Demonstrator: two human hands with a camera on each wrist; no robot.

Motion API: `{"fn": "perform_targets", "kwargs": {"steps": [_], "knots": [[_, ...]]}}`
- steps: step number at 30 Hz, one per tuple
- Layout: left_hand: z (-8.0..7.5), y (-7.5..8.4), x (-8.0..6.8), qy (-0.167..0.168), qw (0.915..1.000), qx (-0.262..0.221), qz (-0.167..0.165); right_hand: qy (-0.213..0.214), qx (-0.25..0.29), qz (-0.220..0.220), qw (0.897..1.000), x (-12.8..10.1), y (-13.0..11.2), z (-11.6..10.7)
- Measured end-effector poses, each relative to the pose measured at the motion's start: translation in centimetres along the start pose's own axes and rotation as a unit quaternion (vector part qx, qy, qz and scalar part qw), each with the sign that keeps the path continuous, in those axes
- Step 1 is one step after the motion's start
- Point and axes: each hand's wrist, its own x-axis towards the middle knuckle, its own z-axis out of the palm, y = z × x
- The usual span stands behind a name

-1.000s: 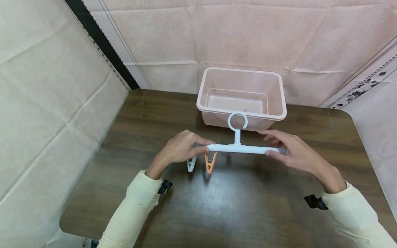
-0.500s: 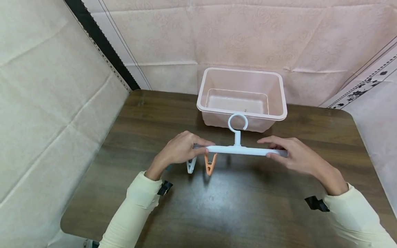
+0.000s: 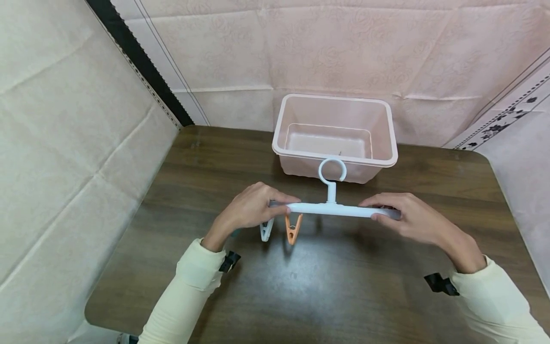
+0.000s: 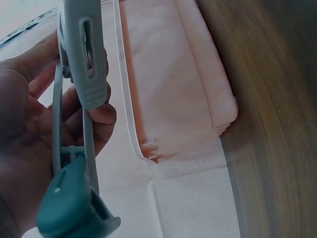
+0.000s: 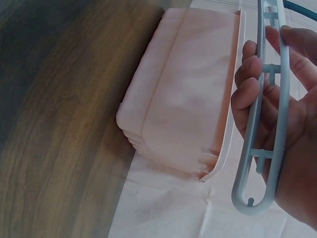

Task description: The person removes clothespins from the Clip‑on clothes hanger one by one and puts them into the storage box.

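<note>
Both hands hold a pale blue clip hanger (image 3: 328, 209) level above the table, its hook (image 3: 333, 169) overlapping the bin's front in the head view. My left hand (image 3: 254, 205) pinches the left end between thumb and fingers. Near it hang an orange clothespin (image 3: 292, 230) and a light blue clothespin (image 3: 266, 231). In the left wrist view a teal clothespin (image 4: 69, 203) sits on the hanger's frame below a grey-blue clothespin (image 4: 85, 54). My right hand (image 3: 414, 217) grips the other end, fingers behind the slotted frame (image 5: 285, 114), which bears no clip there.
A pink plastic bin (image 3: 335, 167) stands at the back of the dark wooden table (image 3: 318, 291), close to the cloth-covered wall (image 3: 343, 52). Its floor shows no contents apart from a small dark mark. More patterned cloth hangs at both sides.
My right fingers have come down from a raised spread onto the bar's far side. The hanger has shifted slightly right and towards me, its right end a little lower. My left hand keeps its hold.
</note>
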Motion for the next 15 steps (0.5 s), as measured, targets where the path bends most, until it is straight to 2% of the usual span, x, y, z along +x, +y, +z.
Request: {"fn": "perform_targets", "kwargs": {"steps": [5, 11, 15], "knots": [[0.15, -0.19, 0.04, -0.003, 0.9999, 0.014, 0.001, -0.001, -0.004, -0.002, 1.0, 0.04, 0.17, 0.1], [0.2, -0.03, 0.07, -0.008, 0.9982, 0.055, 0.021, 0.0, 0.001, 0.001, 1.0, -0.18, 0.34, 0.11], [0.08, -0.08, 0.09, -0.012, 0.9982, 0.052, 0.027, 0.009, 0.017, -0.015, 1.0, -0.29, 0.37, 0.07]]}}
